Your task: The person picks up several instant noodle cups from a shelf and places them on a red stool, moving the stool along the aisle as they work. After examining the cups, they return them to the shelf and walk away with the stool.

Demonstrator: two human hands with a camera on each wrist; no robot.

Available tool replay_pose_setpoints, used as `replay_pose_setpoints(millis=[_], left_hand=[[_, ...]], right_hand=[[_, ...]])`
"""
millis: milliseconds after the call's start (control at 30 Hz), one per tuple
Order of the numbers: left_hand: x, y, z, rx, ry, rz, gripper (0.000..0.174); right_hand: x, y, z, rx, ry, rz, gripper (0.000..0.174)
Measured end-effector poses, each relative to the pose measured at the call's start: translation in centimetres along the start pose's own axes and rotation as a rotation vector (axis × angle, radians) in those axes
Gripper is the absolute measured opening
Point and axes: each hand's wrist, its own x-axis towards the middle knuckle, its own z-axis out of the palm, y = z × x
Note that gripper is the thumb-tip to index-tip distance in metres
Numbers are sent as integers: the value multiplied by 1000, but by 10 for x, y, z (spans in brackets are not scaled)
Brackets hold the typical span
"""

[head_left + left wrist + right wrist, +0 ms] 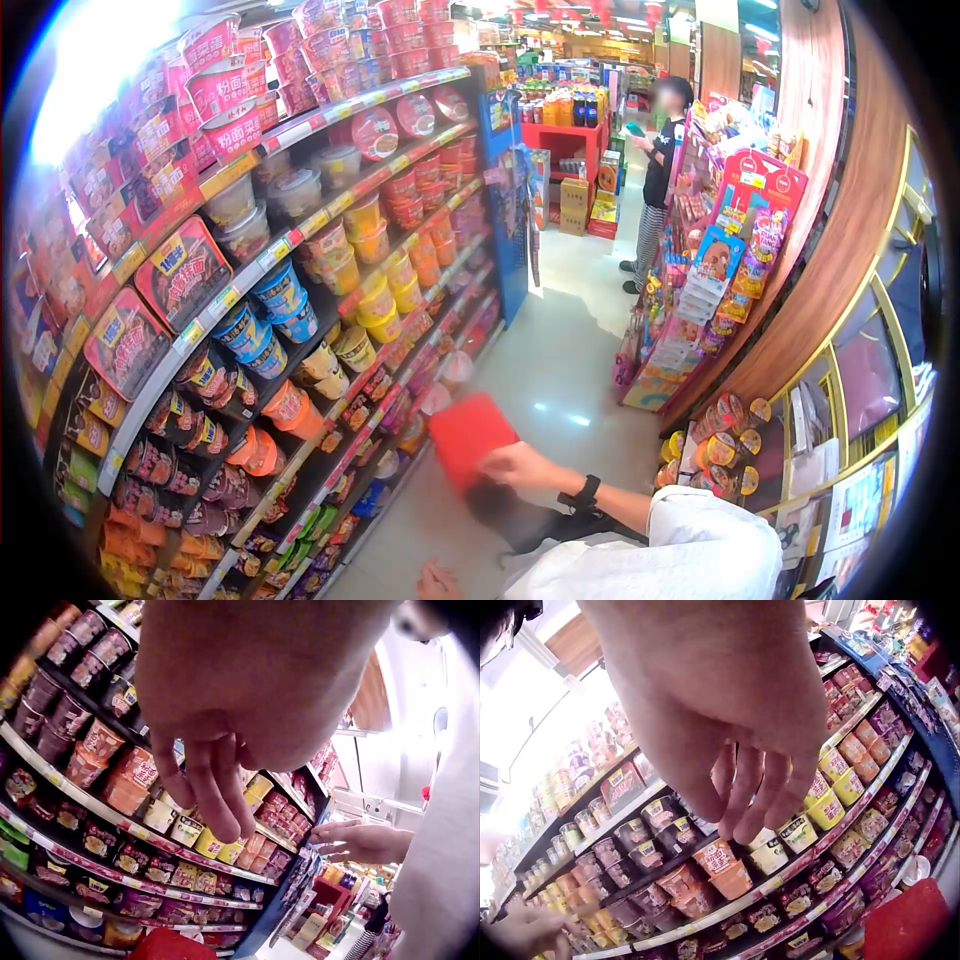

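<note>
The right hand (520, 467), a black band on its wrist, is outstretched over the aisle and overlaps a red, flat-sided object (472, 436) in the head view. In the right wrist view the loosely bent fingers of the right hand (727, 727) hold nothing, and the red object (907, 922) lies apart from them. Low in the head view is the left hand (437, 580), slightly blurred. Its fingers hang loosely bent and empty in the left wrist view, where the left hand (240, 712) covers part of the shelves. What the red object is, I cannot tell.
Long shelves (225, 300) of cup and bowl noodles line the left side. On the right are a snack rack (690, 290) and stacked cups (722, 450). A person in dark clothes (655, 170) stands farther along the aisle, near a red display stand (570, 135).
</note>
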Motion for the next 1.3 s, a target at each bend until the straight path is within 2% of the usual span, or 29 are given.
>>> replay_pose_setpoints(millis=[167,367,467,567,767,867,967,1067,1167,1300], left_hand=[[4,15,-18,-78,-25,-46,30],[15,30,-37,-142,-31,-93,30],[19,39,-40,-183,-16,-104,30],[16,35,-38,-227,-16,-116,30],[16,34,-38,-223,-57,-148,30],[17,28,-37,-213,-80,-145,30],[23,31,-39,-213,-103,-136,30],[31,27,-34,-187,-113,-110,30],[36,27,-28,-201,-108,-88,31],[35,29,-23,-203,-106,-63,30]], right_hand=[[11,0,-11,-27,-27,-16,20],[36,-44,-24,-75,-24,-45,19],[42,-47,-17,-2,-1,-88,20],[45,-57,-18,-65,-61,-4,21],[45,-50,-15,-45,-42,61,20],[42,-42,-18,-132,3,35,20],[37,-30,-23,-98,66,-50,20],[29,-24,-30,-34,99,-34,21],[20,-12,-33,-78,111,72,22],[9,-5,-34,-20,103,125,22]])
